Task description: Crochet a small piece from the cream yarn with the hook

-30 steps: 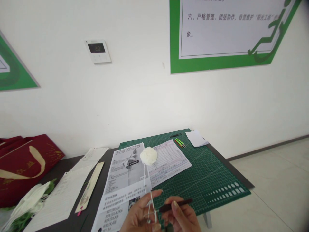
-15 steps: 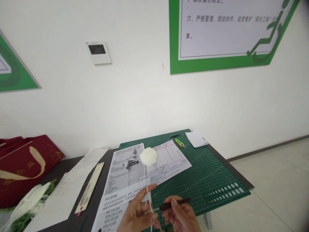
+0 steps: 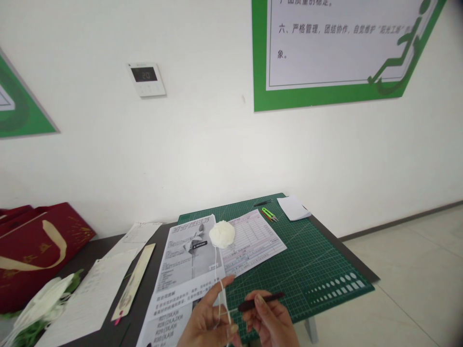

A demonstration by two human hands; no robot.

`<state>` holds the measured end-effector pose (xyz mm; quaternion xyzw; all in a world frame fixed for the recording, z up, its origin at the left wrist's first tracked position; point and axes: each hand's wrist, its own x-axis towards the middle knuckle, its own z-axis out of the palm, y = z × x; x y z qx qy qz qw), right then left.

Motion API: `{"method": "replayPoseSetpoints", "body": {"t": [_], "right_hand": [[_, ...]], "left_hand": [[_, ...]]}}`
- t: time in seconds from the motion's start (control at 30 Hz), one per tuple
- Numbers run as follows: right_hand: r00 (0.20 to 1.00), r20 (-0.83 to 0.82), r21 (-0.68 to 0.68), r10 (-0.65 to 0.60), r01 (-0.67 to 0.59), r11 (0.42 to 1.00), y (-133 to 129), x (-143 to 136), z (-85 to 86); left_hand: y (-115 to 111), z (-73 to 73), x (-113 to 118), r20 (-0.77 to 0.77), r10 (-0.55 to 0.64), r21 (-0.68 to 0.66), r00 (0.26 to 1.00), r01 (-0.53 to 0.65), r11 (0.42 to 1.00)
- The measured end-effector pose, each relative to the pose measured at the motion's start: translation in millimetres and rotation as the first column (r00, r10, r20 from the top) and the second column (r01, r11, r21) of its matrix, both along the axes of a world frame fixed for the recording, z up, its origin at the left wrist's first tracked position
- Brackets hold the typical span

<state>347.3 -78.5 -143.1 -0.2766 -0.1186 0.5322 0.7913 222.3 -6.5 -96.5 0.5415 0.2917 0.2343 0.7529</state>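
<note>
At the bottom middle, my left hand (image 3: 211, 320) pinches white yarn (image 3: 217, 270), with the index finger raised and the strand running over it. The yarn leads up to a white ball of yarn (image 3: 222, 234) resting on the papers. My right hand (image 3: 269, 318) grips a crochet hook (image 3: 261, 301) by its dark handle, between thumb and fingers. Its thin metal shaft points left, and its tip is at the yarn by my left fingers. Whatever small piece sits between the left fingertips is too hidden to make out.
Under the ball lie a printed pattern sheet (image 3: 186, 270) and a form (image 3: 253, 241) on a green cutting mat (image 3: 307, 260). Green thread snips (image 3: 268, 214), a pen (image 3: 263, 203) and white paper (image 3: 293, 208) lie farther back. Leftward are a bookmark (image 3: 133, 284), written sheets (image 3: 90, 294) and a red bag (image 3: 47, 241).
The hook has shifted slightly, its tip now higher against the yarn at my left fingers. My left hand keeps its pinch, and the ball stays in place.
</note>
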Motion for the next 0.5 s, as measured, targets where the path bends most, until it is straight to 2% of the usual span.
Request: {"method": "replayPoseSetpoints", "body": {"t": [0.17,0.37,0.43,0.5], "right_hand": [[1.0,-0.021,-0.009,0.001,-0.001,1.0,0.8,-2.8,0.1],[0.999,-0.034,-0.041,-0.024,0.023,0.999,1.8,-3.6,1.8],[1.0,0.016,-0.046,-0.024,0.025,0.999,1.5,-4.0,-2.1],[0.985,0.159,-0.061,-0.074,0.085,0.995,0.1,-5.7,-6.8]], "left_hand": [[2.4,-5.2,-1.5,-0.002,-0.014,0.004,1.0,0.014,1.0],[0.8,-3.0,-1.6,-0.07,0.028,0.051,0.997,-0.025,0.998],[-0.9,-3.1,-1.8,-0.094,0.055,0.111,0.994,-0.045,0.993],[-3.3,-4.9,-1.2,-0.125,0.126,0.21,0.984,-0.098,0.973]]}}
